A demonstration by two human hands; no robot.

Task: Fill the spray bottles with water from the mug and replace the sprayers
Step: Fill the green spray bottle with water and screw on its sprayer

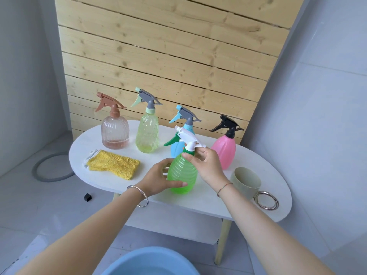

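Left hand (158, 179) clasps the green bottle (181, 175), right hand (207, 164) pinches its sprayer collar (188, 150); a crooked twist could cross-thread it and leak.

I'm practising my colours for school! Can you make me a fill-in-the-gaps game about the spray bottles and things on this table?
1. The left hand and the right hand hold a bottle coloured ___.
2. The pink bottle has a sprayer coloured ___.
3. The cloth on the table is ___.
4. The number of spray bottles on the table is ___.

Missing words: green, black, yellow, five.
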